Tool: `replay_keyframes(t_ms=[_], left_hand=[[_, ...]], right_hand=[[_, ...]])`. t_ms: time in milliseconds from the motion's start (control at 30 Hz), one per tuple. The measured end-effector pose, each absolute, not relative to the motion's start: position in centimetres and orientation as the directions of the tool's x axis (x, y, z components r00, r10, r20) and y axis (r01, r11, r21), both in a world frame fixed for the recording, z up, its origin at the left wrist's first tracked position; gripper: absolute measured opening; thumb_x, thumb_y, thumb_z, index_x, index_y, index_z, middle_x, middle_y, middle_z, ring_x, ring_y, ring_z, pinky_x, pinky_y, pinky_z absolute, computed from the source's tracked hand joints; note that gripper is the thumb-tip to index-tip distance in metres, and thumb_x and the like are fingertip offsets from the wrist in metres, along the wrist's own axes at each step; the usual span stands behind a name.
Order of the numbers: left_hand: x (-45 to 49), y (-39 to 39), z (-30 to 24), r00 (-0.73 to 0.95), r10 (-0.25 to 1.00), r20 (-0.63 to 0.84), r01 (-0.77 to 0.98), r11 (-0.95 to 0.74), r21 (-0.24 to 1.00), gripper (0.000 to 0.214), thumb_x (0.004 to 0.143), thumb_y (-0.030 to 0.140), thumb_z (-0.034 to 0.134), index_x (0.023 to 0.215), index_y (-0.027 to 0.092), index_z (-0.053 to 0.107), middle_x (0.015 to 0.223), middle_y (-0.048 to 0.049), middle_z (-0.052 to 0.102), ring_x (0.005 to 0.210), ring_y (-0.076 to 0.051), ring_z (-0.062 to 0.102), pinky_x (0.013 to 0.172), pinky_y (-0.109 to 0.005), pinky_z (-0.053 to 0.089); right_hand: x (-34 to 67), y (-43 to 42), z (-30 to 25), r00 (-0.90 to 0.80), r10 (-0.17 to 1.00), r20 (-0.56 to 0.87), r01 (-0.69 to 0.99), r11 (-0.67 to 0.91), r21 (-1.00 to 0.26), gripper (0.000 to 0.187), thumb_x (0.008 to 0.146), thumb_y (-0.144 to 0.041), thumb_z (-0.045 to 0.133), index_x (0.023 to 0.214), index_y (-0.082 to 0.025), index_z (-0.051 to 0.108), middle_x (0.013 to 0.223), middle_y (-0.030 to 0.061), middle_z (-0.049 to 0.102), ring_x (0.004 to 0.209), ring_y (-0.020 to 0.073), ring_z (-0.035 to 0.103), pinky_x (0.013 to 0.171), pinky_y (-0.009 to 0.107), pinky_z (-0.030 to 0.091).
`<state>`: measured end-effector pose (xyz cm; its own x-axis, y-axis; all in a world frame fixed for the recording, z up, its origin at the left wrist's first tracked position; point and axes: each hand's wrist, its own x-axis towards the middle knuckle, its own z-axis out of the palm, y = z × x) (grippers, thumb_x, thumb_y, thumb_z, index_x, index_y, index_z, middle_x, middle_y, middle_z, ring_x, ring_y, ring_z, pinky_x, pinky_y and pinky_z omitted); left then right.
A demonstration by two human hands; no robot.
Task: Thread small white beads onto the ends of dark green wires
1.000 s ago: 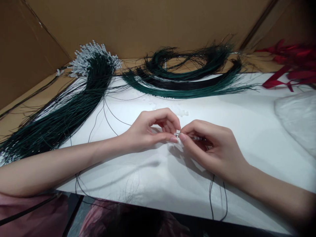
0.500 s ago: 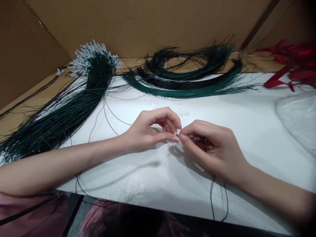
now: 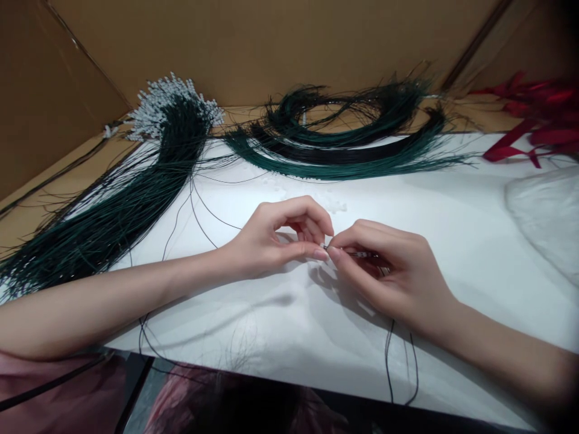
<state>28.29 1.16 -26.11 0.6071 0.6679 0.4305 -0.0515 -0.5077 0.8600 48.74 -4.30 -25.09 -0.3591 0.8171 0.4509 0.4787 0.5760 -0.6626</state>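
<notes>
My right hand (image 3: 393,262) is closed in a pinch on thin dark cords, with small white pieces (image 3: 362,254) showing between thumb and fingers. Loose lengths of dark cord (image 3: 388,361) hang from beneath it past the table's front edge. Against its fingertips, my left hand (image 3: 284,238) curls its fingers, thumb near the index tip. Something tiny and pale lies at the meeting of both hands' fingertips, too small to name. Small white bits (image 3: 337,207) lie on the white sheet (image 3: 461,229) just behind the hands.
At left lies a thick bundle of dark green cords (image 3: 149,193) with white-tipped ends (image 3: 167,108). Further green and black cord bundles (image 3: 344,157) curve along the back. Red ribbons (image 3: 538,120) and a clear plastic bag (image 3: 547,211) are at right. Cardboard walls (image 3: 271,48) stand behind.
Both hands stay in almost the same place. The pale bit below the touching fingertips shows less now, and the fingertips have shifted very slightly. Nothing else has visibly moved.
</notes>
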Motion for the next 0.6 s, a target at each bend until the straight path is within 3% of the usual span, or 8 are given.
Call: replay_keyframes(t_ms=[267, 600], left_hand=[[28.28, 1.26, -26.22, 0.604, 0.674, 0.426, -0.04, -0.508, 0.86, 0.032, 0.075, 0.035, 0.085, 0.093, 0.014, 0.069, 0.085, -0.0034, 0.069, 0.074, -0.01, 0.065, 0.071, -0.02, 0.056], [28.28, 1.23, -26.13, 0.606, 0.641, 0.471, -0.049, -0.562, 0.826, 0.029, 0.075, 0.029, 0.086, 0.093, 0.013, 0.069, 0.086, -0.003, 0.069, 0.074, -0.009, 0.065, 0.07, -0.018, 0.055]], right_hand=[[48.76, -4.32, -25.1, -0.364, 0.814, 0.452, 0.479, 0.58, -0.659, 0.014, 0.088, -0.011, 0.061, 0.076, -0.018, 0.065, 0.062, -0.002, 0.053, 0.052, 0.0084, 0.042, 0.049, 0.025, 0.033], [48.82, -4.37, -25.26, -0.368, 0.814, 0.449, 0.488, 0.58, -0.652, 0.015, 0.088, -0.009, 0.061, 0.076, -0.015, 0.066, 0.063, -0.0021, 0.053, 0.053, 0.0067, 0.041, 0.05, 0.023, 0.033]])
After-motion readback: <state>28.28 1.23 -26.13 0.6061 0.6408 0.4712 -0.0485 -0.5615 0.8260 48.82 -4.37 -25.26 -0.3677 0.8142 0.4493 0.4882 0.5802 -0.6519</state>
